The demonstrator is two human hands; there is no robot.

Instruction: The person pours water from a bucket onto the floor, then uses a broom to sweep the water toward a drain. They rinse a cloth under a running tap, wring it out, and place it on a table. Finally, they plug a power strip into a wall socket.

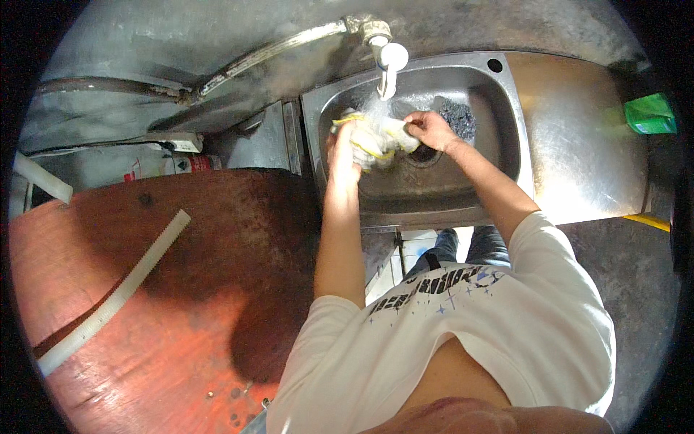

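A white cloth with yellow edging [374, 142] is bunched under the running faucet [387, 81], over the stainless steel sink [434, 203]. My left hand [344, 149] grips its left side, with some fingers hidden. On the right, my right hand [431, 130] pinches the cloth's other end between thumb and fingers. Water falls onto the cloth between the two hands. Behind my right hand, a dark scouring pad or mesh [458, 118] lies in the sink. The drain [424, 155] is partly visible just below the cloth.
A steel drainboard [585, 141] adjoins the sink on the right, with a green packet [650, 114] at its far side. To the left is a reddish work surface [217, 260] bearing a pale ribbed strip [124, 293]. A pipe [271, 51] runs along the wall to the faucet.
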